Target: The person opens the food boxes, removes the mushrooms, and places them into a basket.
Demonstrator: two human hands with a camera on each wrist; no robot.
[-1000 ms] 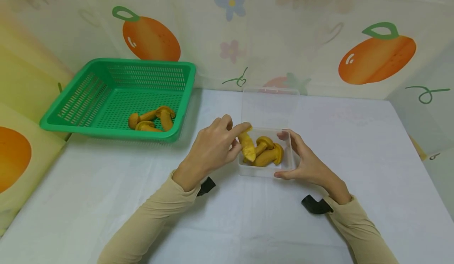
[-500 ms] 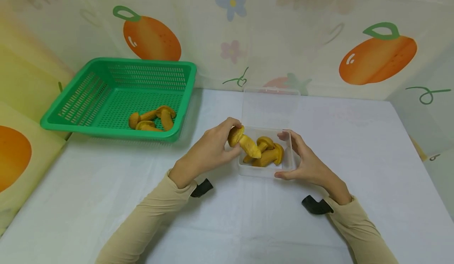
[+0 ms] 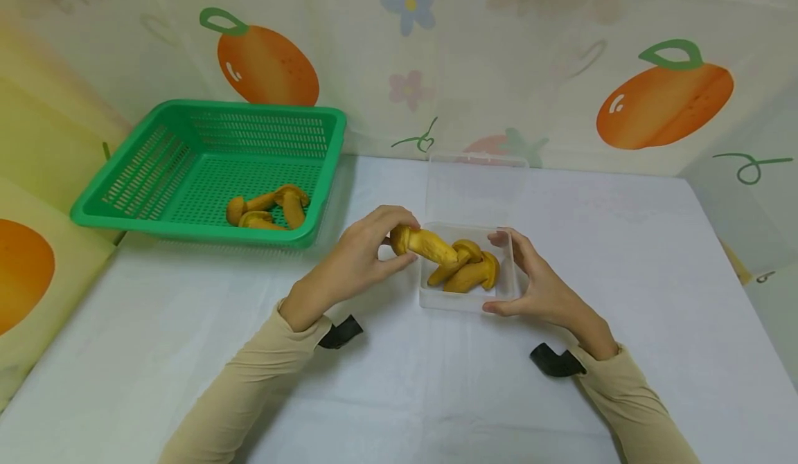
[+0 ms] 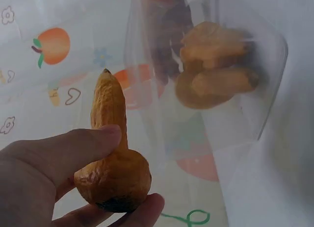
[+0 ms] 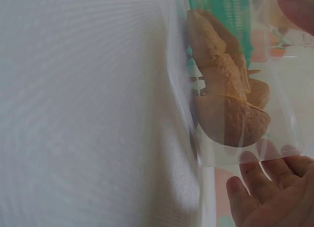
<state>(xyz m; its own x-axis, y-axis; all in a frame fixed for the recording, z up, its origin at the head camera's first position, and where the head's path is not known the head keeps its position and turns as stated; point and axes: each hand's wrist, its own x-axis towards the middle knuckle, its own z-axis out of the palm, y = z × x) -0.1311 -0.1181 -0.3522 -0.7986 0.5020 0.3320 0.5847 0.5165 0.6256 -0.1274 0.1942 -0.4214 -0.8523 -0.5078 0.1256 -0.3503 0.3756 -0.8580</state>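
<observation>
My left hand (image 3: 358, 249) pinches a brownish-yellow mushroom (image 3: 430, 244) by its cap. The stem points right, over the left rim of a clear plastic box (image 3: 455, 300). In the left wrist view the thumb lies across the mushroom (image 4: 109, 109) where stem meets cap, with fingers under the dark-spotted cap. Inside the box lie other mushrooms (image 3: 469, 278), partly overlapped by the held one. With thumb at the near side and fingers at the far side, my right hand (image 3: 548, 287) holds the box's right end. The right wrist view shows mushrooms (image 5: 228, 94) through the clear wall.
A green slotted basket (image 3: 206, 231) stands at the left, with several mushrooms (image 3: 291, 208) in its near right corner. The box's clear lid (image 3: 476, 187) lies folded back behind it. A fruit-printed cloth (image 3: 349, 48) rises behind the white-covered table (image 3: 436, 381).
My left hand has drawn slightly left and turned the mushroom from steeply upright to nearly level, its stem end swinging right over the box. The right hand and box stay in place.
</observation>
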